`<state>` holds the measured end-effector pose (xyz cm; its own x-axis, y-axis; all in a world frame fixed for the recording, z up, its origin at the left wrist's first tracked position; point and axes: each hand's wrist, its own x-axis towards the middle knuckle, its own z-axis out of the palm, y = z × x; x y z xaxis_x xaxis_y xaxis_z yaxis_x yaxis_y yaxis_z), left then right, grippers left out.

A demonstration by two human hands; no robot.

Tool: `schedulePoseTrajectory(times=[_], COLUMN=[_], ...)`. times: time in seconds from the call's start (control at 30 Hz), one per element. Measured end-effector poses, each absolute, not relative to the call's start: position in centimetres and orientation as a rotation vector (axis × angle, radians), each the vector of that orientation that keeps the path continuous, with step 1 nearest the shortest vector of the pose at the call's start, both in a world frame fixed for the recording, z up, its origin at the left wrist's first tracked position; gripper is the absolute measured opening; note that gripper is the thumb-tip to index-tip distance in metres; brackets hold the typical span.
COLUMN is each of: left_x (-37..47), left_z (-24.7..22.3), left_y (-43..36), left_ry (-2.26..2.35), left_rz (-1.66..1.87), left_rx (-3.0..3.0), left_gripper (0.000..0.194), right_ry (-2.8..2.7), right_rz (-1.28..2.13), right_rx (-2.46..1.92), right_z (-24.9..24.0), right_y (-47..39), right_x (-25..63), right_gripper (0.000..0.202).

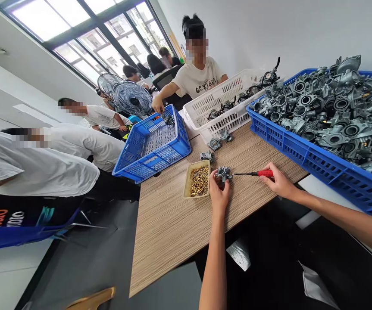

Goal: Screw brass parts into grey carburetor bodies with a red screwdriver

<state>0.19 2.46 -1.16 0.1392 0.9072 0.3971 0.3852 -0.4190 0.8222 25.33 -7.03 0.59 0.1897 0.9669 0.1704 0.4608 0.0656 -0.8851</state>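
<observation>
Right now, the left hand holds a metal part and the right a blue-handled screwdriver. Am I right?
Nearly: in the head view, the screwdriver has a red handle. The left hand holds the metal part and the right hand the screwdriver.

Beyond the desk's (169,228) far edge: two fans (133,100), a window (98,21); below its near edge, a silvery sheet (239,254).

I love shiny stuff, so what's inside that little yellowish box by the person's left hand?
Inside the little box is a heap of small, brass-coloured metal pieces. The heap covers much of the bottom, so anything underneath can't be seen.
</observation>
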Motion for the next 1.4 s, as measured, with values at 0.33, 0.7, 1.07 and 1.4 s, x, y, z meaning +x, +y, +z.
schedulePoseTrajectory(times=[0.33,0.7,1.07,1.4], left_x=[0.11,0.12,0.11,0.21], left_z=[-1.38,-1.26,-1.35,-1.05], left_y=[2.48,2.44,2.49,2.35], left_ry=[1.231,1.237,1.244,1.224], left_rz=[1.247,1.257,1.258,1.257], left_rx=[1.881,1.888,1.895,1.868], left_gripper=[0.052,0.052,0.051,0.051], right_ry=[-1.426,-1.405,-1.417,-1.431], right_rz=[0.699,0.71,0.686,0.671], right_rx=[-1.563,-1.55,-1.574,-1.571], right_z=[1.41,1.26,1.51,1.54], right_y=[-7.29,-7.19,-7.25,-7.31], right_x=[25.1,25.1,25.05,24.96], right_gripper=[0.023,0.022,0.024,0.022])
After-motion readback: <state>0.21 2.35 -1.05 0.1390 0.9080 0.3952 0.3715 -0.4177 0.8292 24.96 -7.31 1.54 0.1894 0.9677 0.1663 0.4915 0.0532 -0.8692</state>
